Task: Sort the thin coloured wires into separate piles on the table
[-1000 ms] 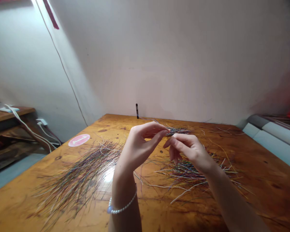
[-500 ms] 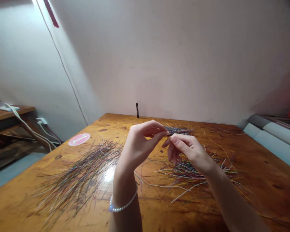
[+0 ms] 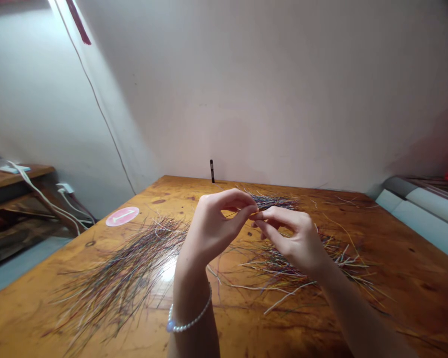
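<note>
Left hand (image 3: 216, 221), right hand (image 3: 296, 238) pinched, meeting; contents unclear. Wire pile (image 3: 281, 263) below right, second pile (image 3: 130, 263) leftward.

Reads white "1" | on pink sticker (image 3: 122, 217), near left edge of table (image 3: 381, 233) | at table's far edge: marker (image 3: 212, 171), print too small to read

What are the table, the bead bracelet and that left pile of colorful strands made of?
The table looks like varnished wood: brown, with dark knots and a shiny glare.

The bracelet seems to be smooth, pearly beads, pale and round; plastic, glass or real pearl, I can't tell.

The strands may be thin plastic-coated wires, being many-colored and stiff-looking, but that's a guess.
</note>
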`<state>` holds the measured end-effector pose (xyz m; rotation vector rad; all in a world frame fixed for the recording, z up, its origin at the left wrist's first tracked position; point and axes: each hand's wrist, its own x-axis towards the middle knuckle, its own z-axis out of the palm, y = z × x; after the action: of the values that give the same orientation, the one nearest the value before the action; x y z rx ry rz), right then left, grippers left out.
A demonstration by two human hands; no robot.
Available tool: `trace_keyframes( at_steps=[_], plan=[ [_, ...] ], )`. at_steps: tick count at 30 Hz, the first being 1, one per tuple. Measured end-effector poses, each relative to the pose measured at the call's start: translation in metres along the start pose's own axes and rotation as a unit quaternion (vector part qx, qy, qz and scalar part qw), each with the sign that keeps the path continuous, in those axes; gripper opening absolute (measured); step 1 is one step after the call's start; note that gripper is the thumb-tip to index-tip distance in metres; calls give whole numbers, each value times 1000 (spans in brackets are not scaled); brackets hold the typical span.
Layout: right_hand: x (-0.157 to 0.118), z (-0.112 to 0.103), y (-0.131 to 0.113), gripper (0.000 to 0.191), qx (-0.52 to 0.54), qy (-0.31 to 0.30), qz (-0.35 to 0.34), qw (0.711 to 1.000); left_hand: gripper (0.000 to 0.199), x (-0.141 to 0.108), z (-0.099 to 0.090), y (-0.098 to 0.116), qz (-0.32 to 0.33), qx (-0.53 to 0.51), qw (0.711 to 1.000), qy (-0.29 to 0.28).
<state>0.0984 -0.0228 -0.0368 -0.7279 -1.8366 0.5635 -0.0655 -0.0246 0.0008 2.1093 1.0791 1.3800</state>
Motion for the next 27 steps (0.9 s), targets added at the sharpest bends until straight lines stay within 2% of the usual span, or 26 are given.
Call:
trace_keyframes(
  at_steps=[4,10,13,18,21,27],
  plan=[
    [0,1,2,9,-36,38,-22,998,8,0,-1,-1,5,38,999,8],
    [-2,2,4,12,-49,104,17,993,8,0,-1,-1,7,60,998,14],
    [-2,2,5,16,-53,105,12,993,9,0,0,-1,4,85,996,15],
    [-1,2,4,9,-73,96,-21,992,9,0,0,0,-1,120,993,15],
    [0,2,3,9,-38,96,8,995,9,0,0,1,1,121,993,17],
    [1,1,2,9,94,86,96,987,8,1,0,1,6,104,995,13]
  ],
)
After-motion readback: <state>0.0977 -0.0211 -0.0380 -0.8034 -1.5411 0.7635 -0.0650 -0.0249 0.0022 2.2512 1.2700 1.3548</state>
